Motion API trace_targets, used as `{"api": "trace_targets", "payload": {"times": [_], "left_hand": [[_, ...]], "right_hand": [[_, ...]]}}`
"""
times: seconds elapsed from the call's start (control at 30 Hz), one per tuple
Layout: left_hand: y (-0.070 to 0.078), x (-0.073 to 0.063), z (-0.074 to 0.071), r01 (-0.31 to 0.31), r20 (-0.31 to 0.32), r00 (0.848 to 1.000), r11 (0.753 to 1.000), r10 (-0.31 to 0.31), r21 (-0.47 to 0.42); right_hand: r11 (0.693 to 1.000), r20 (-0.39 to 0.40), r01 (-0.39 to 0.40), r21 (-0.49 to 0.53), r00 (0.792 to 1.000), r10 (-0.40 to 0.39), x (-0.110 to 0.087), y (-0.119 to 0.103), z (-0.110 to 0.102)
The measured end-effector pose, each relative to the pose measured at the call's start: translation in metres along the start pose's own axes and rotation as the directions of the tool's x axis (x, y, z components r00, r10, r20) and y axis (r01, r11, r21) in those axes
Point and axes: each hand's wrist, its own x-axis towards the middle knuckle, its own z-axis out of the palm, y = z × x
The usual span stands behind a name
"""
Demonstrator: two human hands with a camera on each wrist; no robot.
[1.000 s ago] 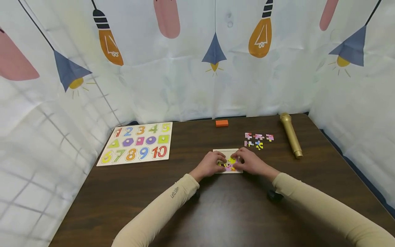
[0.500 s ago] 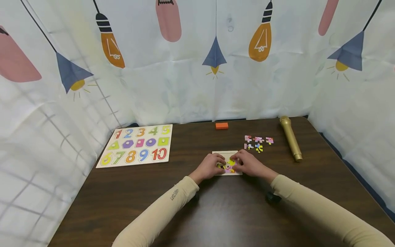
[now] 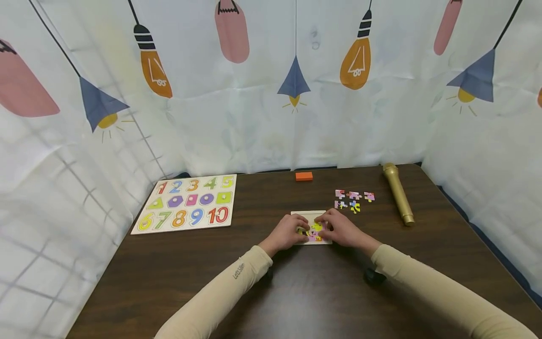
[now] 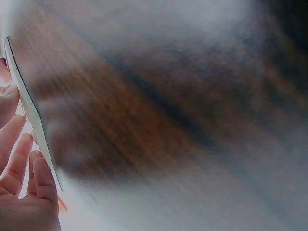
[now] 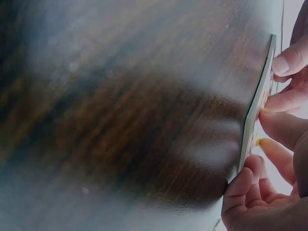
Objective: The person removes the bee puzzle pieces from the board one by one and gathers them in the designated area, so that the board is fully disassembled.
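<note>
A small wooden jigsaw tray (image 3: 309, 213) lies on the dark table, its lower part filled with pink and yellow puzzle pieces (image 3: 314, 234). My left hand (image 3: 288, 231) holds the tray's left side, thumb and fingertips over its edge and the pieces. From the right, my right hand (image 3: 344, 229) curls over the tray; its thumb and fingertip bracket a piece at the right side. In the right wrist view the tray (image 5: 252, 108) shows edge-on, with a bit of yellow (image 5: 258, 142) at a fingertip. My hands partly hide the pieces.
Several loose puzzle pieces (image 3: 354, 195) lie behind my right hand. A gold microphone (image 3: 398, 194) is at the right, an orange block (image 3: 304, 176) at the back. A number-and-shape board (image 3: 184, 205) occupies the left. Printed curtains (image 3: 258, 127) stand around the table.
The whole scene has shifted slightly down in the head view. Both hands stay at the tray, with only slight finger movement; the loose pieces stay put.
</note>
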Motion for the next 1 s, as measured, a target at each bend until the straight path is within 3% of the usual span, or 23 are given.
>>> {"api": "trace_targets", "payload": {"times": [0.47, 0.67, 1.0], "left_hand": [[-0.0011, -0.0036, 0.0065, -0.029, -0.002, 1.000, 1.000, 0.029, 0.001], [-0.0017, -0.0045, 0.0032, -0.024, -0.008, 1.000, 1.000, 0.024, -0.001], [-0.0032, 0.0020, -0.0015, -0.075, -0.036, 0.997, 0.997, 0.075, -0.019]], "right_hand": [[1.000, 0.002, -0.002, 0.027, 1.000, 0.002, -0.0069, 0.0003, 0.0052], [0.999, 0.023, -0.026, 0.026, 0.999, 0.025, -0.0041, -0.0009, 0.0043], [0.998, 0.025, -0.045, 0.032, 0.999, 0.044, 0.0030, 0.0028, -0.0027]]}}
